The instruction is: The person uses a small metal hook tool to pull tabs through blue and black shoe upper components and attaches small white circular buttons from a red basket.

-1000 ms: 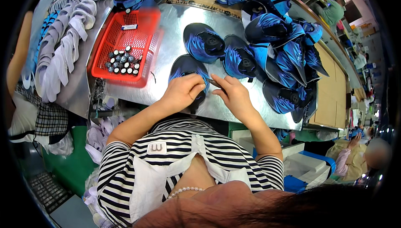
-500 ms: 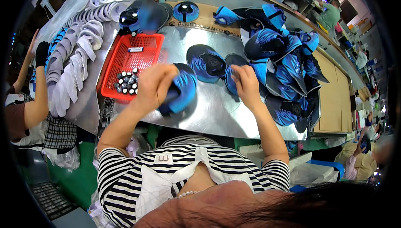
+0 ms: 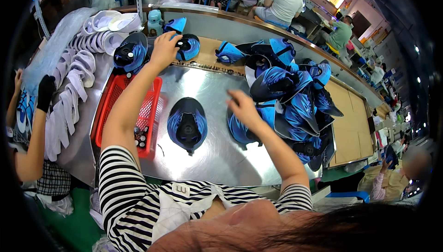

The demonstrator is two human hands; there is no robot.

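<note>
My left hand (image 3: 164, 51) reaches to the back left of the metal table, its fingers closed at the edge of a tilted blue cap (image 3: 175, 24). Just right of it lies another blue-and-black cap (image 3: 191, 47). In front of me a cap with a black brim (image 3: 187, 122) rests on the bare metal, brim pointing away. My right hand (image 3: 243, 107) hovers, fingers apart and holding nothing, above a blue cap (image 3: 237, 128) at the left edge of a heap of similar caps (image 3: 295, 95). My left forearm partly hides a red basket.
The red plastic basket (image 3: 158, 85) holds small round black-and-white pieces. Left of it stand rows of white curved pieces (image 3: 69, 95) and a co-worker's black-gloved hand (image 3: 45, 92). A light-blue bottle (image 3: 154, 21) stands at the back. Cardboard (image 3: 353, 122) lies at the right.
My left hand has carried a cap from the middle to the back left. My right hand has opened off a cap, and one cap now lies alone before me. The view has shifted.
</note>
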